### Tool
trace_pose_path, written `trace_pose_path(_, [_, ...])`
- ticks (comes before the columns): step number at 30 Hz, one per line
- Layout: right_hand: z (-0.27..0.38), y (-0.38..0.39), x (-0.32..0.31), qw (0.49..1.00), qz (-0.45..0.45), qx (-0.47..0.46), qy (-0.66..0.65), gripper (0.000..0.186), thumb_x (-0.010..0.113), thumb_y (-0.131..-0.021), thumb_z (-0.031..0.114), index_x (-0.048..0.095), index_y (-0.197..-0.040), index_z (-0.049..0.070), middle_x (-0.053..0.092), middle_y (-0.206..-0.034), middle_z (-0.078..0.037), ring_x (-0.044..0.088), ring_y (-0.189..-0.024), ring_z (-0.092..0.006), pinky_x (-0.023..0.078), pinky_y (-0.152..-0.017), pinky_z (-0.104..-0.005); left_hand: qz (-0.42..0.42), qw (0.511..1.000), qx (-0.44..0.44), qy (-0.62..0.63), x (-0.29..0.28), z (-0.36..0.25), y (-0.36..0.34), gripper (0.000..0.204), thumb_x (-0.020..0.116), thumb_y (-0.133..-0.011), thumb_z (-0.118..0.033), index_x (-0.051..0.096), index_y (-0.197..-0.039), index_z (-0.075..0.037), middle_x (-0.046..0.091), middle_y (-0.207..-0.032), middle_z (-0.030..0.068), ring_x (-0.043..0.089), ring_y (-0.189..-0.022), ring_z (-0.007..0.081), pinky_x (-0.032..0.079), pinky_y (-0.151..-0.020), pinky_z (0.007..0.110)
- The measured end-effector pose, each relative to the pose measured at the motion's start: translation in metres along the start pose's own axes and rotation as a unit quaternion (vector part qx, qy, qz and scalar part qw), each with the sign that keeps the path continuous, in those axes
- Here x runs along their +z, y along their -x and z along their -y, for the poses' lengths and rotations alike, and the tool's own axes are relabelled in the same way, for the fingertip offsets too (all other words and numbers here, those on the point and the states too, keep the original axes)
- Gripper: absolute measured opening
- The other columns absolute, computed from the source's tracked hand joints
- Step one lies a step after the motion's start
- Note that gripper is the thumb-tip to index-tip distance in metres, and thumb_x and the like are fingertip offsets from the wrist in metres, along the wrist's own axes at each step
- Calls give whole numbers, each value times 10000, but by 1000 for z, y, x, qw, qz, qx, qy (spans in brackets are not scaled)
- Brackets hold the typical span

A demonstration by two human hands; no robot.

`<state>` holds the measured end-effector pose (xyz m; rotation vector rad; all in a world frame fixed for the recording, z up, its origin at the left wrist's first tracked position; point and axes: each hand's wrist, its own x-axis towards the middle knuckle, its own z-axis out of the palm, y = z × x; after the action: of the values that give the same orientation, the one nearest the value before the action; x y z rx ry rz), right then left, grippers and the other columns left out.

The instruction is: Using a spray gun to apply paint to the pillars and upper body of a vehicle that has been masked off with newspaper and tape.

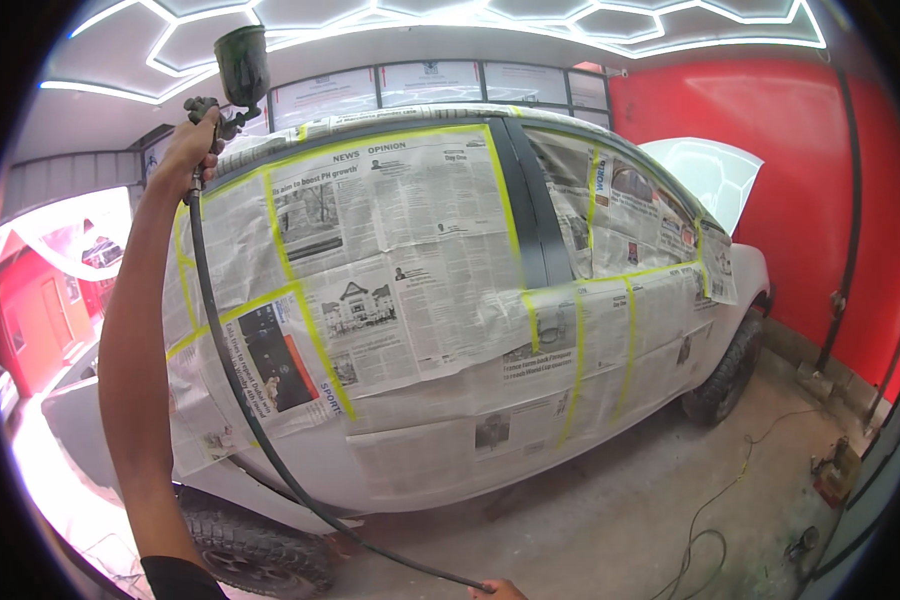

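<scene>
The left hand point(192, 140) is raised high at about 10 o'clock in the view, its fingers clamped around the grip of a spray gun point(232, 85). The gun's dark cup point(242, 62) stands upright above the hand, toward 1 o'clock from it; what the cup holds cannot be seen. The gun sits just beside the roof edge of a car point(450, 290), whose side lies to 3 o'clock of the hand, its long axis running left to right across the view.

A black hose point(260, 430) hangs from the gun, follows the forearm down and curves toward 5 o'clock to the right hand point(498, 590) at the bottom edge. Only a sliver of that hand shows; it touches the hose end, but whether it is closed on it cannot be told. The left hand is far nearer the gun and the roof.

The car's windows and doors are covered in newspaper point(400, 260), held by yellow tape point(315, 340). A yellow cord point(715, 500) trails on the floor point(610, 520) at 4 o'clock.
</scene>
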<state>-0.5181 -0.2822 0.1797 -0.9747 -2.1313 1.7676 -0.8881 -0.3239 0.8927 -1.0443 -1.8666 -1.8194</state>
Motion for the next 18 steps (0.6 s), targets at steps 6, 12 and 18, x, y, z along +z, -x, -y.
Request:
trace_pose_path(6, [-39, -23, -54, 997, -2, -56, -46, 185, 663, -837, 221, 678, -906, 50, 608, -757, 23, 531, -695, -104, 462, -643, -304, 47, 998, -3, 38, 79, -30, 4, 369, 467, -965, -399, 506, -900, -39, 464, -687, 24, 369, -420, 55, 329, -309, 239])
trace_pose_path(12, [-56, -34, -101, 994, 5, -69, -83, 184, 650, -853, 237, 680, -908, 64, 594, -744, 33, 512, -685, -95, 455, -631, -307, 77, 996, 8, 40, 151, -61, 12, 376, 442, -979, -399, 499, -905, -35, 491, -659, 7, 342, -386, 27, 299, -286, 206])
trace_pose_path(18, [-80, -59, -141, 998, -14, 18, -63, 249, 663, -843, 336, 664, -837, 87, 515, -596, 4, 454, -580, -105, 392, -564, -278, 124, 989, 38, 69, 214, -94, 23, 363, 432, -986, -363, 493, -855, -31, 480, -674, 26, 343, -402, 32, 315, -303, 209])
